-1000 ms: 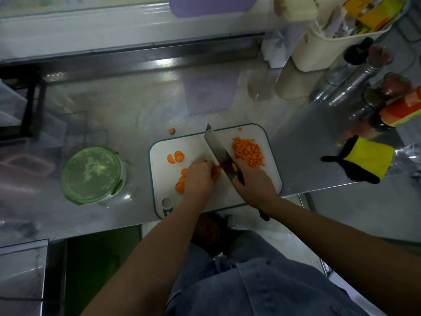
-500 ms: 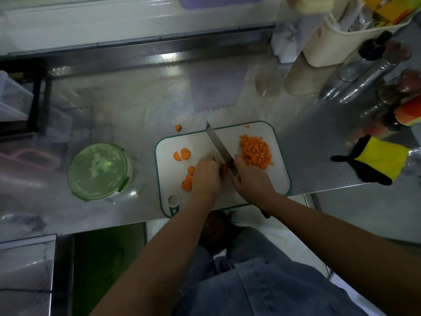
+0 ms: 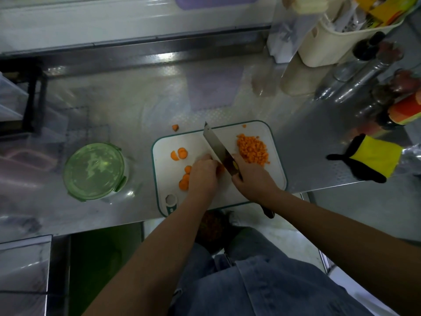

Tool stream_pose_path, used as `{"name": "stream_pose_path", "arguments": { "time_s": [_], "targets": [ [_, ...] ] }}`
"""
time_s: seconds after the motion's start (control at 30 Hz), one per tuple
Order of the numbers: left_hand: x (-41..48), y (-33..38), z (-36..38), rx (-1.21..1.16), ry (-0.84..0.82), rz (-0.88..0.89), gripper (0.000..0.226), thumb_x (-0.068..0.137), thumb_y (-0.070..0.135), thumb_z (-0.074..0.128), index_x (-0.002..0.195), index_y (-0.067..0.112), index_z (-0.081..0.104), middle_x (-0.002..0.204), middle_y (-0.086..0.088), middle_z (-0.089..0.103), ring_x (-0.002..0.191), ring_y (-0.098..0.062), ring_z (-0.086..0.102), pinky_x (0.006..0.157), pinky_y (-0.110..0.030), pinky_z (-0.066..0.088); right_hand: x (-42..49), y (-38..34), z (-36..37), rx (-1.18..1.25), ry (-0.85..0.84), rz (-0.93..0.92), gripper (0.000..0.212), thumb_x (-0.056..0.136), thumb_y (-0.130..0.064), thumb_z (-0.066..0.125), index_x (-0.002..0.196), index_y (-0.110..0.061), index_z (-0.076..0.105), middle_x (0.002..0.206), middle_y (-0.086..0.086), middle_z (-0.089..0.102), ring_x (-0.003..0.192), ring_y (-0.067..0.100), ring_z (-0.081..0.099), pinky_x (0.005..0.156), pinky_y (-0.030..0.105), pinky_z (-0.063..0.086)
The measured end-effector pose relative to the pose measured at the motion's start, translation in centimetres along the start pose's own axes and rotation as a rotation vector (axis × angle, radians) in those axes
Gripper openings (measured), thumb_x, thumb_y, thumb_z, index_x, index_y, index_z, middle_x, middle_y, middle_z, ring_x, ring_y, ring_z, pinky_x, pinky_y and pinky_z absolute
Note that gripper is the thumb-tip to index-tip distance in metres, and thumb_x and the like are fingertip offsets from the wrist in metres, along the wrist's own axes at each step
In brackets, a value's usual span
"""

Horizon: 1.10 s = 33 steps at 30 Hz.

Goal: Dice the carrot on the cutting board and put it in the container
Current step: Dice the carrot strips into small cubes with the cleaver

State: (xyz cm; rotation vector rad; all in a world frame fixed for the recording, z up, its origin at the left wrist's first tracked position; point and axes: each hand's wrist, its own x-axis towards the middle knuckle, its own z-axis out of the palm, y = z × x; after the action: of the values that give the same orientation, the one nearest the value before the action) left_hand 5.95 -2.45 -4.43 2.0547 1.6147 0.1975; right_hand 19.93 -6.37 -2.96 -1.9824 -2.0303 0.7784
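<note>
The left hand is curled, knuckles forward, over a carrot piece that shows only as an orange sliver at its fingertips. This pins the piece and, I judge, keeps the fingertips behind the edge. Touching that hand's right side, the right hand grips the knife by its dark handle. The blade runs away from the person, with its tip past both hands near the far rim of the cutting board.

Just right of the right hand lies the diced pile, pushed aside, it seems, to keep the cutting spot free. Left of the left hand, uncut carrot slices wait within reach. One stray bit sits off the board on the table. Well to the left stands the container, its green lid on, so nothing is in it yet.

Half a second ago the blade looked narrower, nearly edge-on, and now more of its flat shows. The slices, the pile and the container lie as before.
</note>
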Motion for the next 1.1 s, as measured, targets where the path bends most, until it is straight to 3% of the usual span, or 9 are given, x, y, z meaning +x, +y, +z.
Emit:
{"name": "stream_pose_path", "arguments": {
  "time_s": [0.13,0.33,0.5,0.67,0.8,1.0,1.1],
  "targets": [
    [0.0,-0.1,0.2,0.005,0.004,-0.007,0.022,0.088,0.005,0.053,0.095,0.009,0.073,0.099,-0.008,0.060,0.084,-0.025,0.059,0.070,-0.031,0.043,-0.2,0.0,0.3,0.013,-0.025,0.028,0.040,0.089,-0.019,0.050,0.128,-0.012,0.041,0.072,0.002,0.052,0.061,0.020,0.047,0.050,0.029,0.029],
    [0.0,-0.2,0.5,0.024,0.003,-0.027,0.018,0.090,0.011,0.056,0.093,0.011,0.073,0.096,-0.007,0.059,0.079,-0.023,0.059,0.064,-0.028,0.038,0.4,-0.1,1.4,0.013,0.021,0.021,0.040,0.089,-0.016,0.049,0.127,-0.009,0.042,0.074,0.009,0.057,0.065,0.030,0.058,0.052,0.031,0.034],
    [-0.1,-0.3,0.5,0.017,-0.001,-0.026,0.020,0.091,0.013,0.054,0.093,0.010,0.073,0.098,-0.008,0.061,0.081,-0.024,0.060,0.067,-0.030,0.041,0.0,0.4,1.2,0.052,0.076,0.033,0.046,0.092,-0.020,0.050,0.136,-0.014,0.038,0.072,0.006,0.058,0.057,0.021,0.050,0.050,0.029,0.031],
    [-0.2,-0.1,0.2,0.032,0.004,-0.034,0.019,0.089,0.004,0.050,0.093,0.006,0.069,0.099,-0.010,0.061,0.087,-0.025,0.059,0.076,-0.035,0.048,-0.4,0.0,0.3,0.059,0.083,0.010,0.040,0.091,-0.019,0.050,0.130,-0.012,0.042,0.068,0.003,0.054,0.054,0.018,0.045,0.050,0.028,0.028],
    [-0.4,0.1,0.0,0.053,0.037,-0.048,0.013,0.088,0.002,0.048,0.087,0.010,0.058,0.093,-0.011,0.061,0.083,-0.025,0.058,0.071,-0.034,0.043,-0.7,-0.7,0.1,0.034,0.061,-0.007,0.037,0.091,-0.018,0.050,0.126,-0.010,0.043,0.071,0.001,0.051,0.057,0.018,0.045,0.051,0.029,0.030],
    [-0.3,0.1,0.0,0.052,0.032,-0.048,0.014,0.087,0.003,0.051,0.086,0.008,0.064,0.092,-0.010,0.062,0.081,-0.024,0.059,0.070,-0.033,0.043,-1.0,-1.4,0.0,-0.004,0.009,0.029,0.035,0.091,-0.018,0.048,0.124,-0.008,0.041,0.073,0.008,0.055,0.062,0.027,0.051,0.055,0.031,0.031],
    [-0.3,0.1,-0.1,0.072,0.026,-0.040,0.014,0.087,0.002,0.050,0.085,0.007,0.064,0.092,-0.010,0.062,0.081,-0.024,0.059,0.065,-0.030,0.038,-1.2,-1.8,0.2,0.015,-0.002,0.059,0.028,0.091,-0.017,0.047,0.117,-0.008,0.042,0.070,0.002,0.047,0.061,0.023,0.045,0.055,0.031,0.031]
  ]
}}
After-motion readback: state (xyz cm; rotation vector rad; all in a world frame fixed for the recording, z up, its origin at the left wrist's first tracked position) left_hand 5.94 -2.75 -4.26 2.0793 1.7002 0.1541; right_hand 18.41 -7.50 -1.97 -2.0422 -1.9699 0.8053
